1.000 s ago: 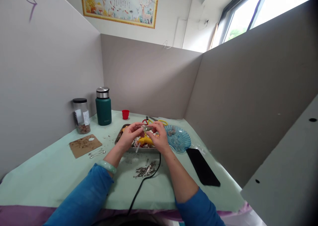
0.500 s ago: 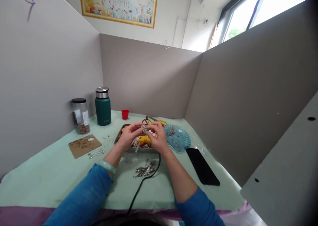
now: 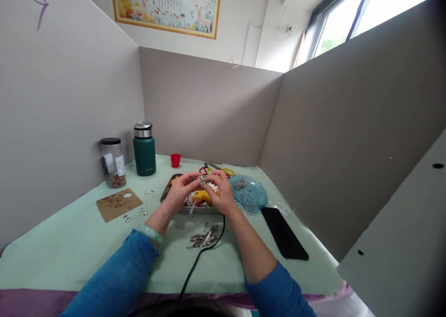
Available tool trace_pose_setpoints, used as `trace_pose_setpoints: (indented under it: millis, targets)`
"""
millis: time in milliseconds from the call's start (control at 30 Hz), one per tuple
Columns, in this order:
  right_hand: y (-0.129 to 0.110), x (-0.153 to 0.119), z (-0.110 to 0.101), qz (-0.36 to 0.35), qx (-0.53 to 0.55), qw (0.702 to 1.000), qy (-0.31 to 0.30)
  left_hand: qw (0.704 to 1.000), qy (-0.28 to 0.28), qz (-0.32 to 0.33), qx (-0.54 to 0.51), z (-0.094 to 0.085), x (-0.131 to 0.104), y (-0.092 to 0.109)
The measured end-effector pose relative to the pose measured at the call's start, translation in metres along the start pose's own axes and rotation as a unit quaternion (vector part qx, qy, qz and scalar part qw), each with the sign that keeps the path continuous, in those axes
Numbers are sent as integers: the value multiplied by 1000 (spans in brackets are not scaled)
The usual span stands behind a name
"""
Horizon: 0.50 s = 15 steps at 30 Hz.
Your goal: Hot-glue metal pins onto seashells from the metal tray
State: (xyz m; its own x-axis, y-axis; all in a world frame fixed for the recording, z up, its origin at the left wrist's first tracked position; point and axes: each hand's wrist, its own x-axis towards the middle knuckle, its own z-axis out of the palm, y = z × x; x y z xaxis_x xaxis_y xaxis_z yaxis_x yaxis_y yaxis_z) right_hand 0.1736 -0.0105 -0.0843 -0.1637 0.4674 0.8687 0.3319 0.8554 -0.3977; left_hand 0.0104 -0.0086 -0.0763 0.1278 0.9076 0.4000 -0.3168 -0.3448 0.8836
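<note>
My left hand (image 3: 181, 189) and my right hand (image 3: 221, 191) meet above a metal tray (image 3: 205, 210). Between their fingertips they pinch a small pale greenish piece (image 3: 202, 182), its details too small to make out. Both hands touch it. In the tray beneath lie a yellow item (image 3: 202, 197) and mixed small pieces, partly hidden by the hands. A heap of small silvery metal parts (image 3: 204, 238) lies on the cloth nearer to me.
A black cable (image 3: 200, 254) runs beside the metal heap. Right: blue shell-shaped dish (image 3: 251, 196), black phone-like slab (image 3: 285, 233). Behind: scissors (image 3: 228, 171), red cup (image 3: 175, 160). Left: green bottle (image 3: 144, 154), jar (image 3: 114, 164), brown card (image 3: 116, 204), large pins (image 3: 135, 215).
</note>
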Motion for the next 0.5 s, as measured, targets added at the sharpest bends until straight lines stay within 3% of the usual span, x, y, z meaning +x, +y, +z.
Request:
trace_pose_setpoints:
  millis: [500]
  targets:
    - [-1, 1, 2, -12, 3, 1000, -1, 1000, 18, -11, -20, 4, -3, 1]
